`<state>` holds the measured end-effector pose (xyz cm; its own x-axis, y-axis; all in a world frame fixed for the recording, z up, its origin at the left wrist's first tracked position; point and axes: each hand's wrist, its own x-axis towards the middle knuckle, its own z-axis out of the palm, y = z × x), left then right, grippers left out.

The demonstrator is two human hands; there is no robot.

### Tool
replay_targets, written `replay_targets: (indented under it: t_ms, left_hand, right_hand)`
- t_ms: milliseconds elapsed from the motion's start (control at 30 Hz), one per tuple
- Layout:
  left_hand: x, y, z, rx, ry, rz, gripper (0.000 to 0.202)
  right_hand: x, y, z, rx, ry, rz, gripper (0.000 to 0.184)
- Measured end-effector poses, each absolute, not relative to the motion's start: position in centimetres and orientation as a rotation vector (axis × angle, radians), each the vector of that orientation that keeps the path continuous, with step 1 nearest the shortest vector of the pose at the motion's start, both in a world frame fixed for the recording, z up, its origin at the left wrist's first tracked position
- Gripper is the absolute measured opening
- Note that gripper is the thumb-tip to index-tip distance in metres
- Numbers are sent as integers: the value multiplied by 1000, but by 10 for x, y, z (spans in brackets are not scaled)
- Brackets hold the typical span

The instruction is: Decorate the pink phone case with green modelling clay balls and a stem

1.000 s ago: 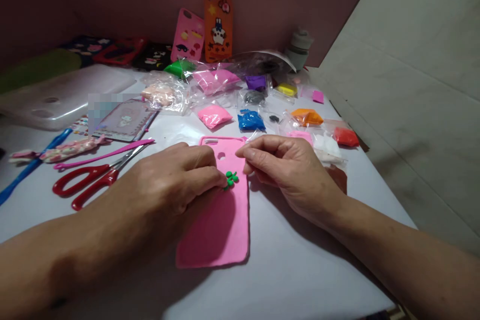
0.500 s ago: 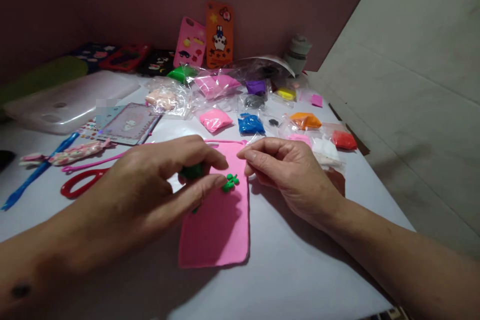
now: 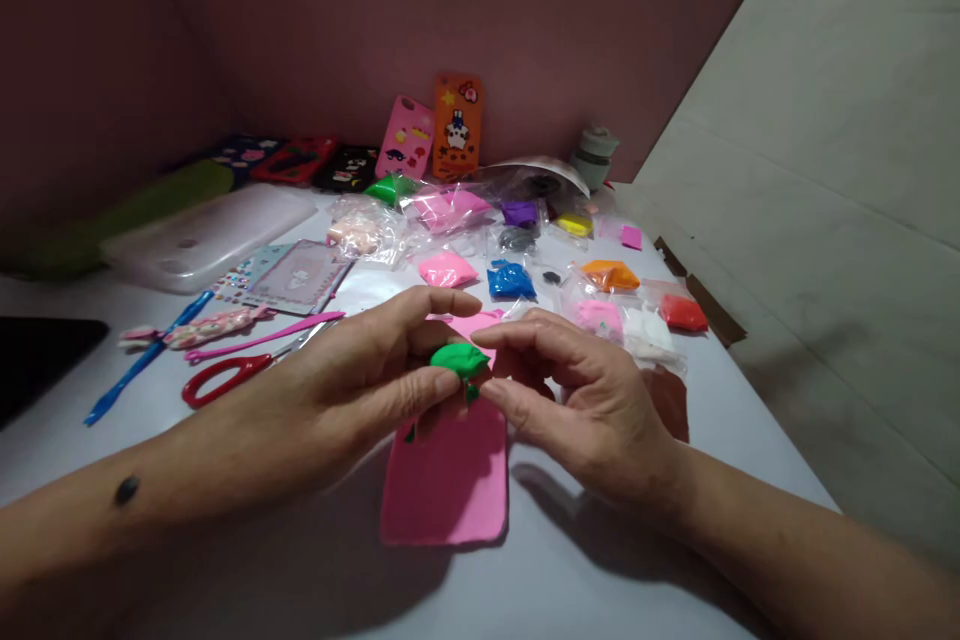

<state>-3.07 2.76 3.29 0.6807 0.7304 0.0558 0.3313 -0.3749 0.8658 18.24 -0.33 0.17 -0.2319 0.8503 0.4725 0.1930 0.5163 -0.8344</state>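
My left hand pinches a lump of bright green modelling clay between its thumb and fingers. The lump tapers to a small point on its right side. Close to that point is my right hand, its thumb and forefinger apart on either side of the tip. Beneath both hands lies a flat pink clay-covered phone case on the white table. Small green clay pieces on the pink surface are partly hidden by my fingers and their shadow.
Red-handled scissors, a blue tool and a pink stick lie at left. Bagged clay, including blue, orange and red, spreads behind. Decorated cases lean against the back wall beside a bottle.
My left hand has turned, bringing the green lump up into view. My right hand has opened its pinch and come beside the lump's tip. The camera view has shifted slightly.
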Motion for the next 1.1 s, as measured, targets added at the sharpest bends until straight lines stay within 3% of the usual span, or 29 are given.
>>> replay_targets:
  t_ms: [300,467,667,767,833,933,1100]
  left_hand:
    - [-30,26,23,1846,725,566,30]
    - [-22,25,20,1853,832,598,11]
    - [-21,23,29,1794,821,545,8]
    - [-22,26,35,1757,827,562,10]
    - [-23,29,37,1746,823,588,15]
    - [-23,30,36,1727,815,609,18]
    - [-22,29,31,1709,819,594,12]
  right_hand:
    - [183,-3,2,-932,-1779,716,9]
    - [179,-3,0,-963,-1765,727,10]
    - [177,-5,4,-1094,-1612,913,14]
    - [180,-5,6,-1032,-1523,1093,4]
    - [181,-5,5,-959,-1492,1124,8]
    - [182,-5,3,-915,-1561,979,20]
    - [181,-5,-2,-878,-1741,737,13]
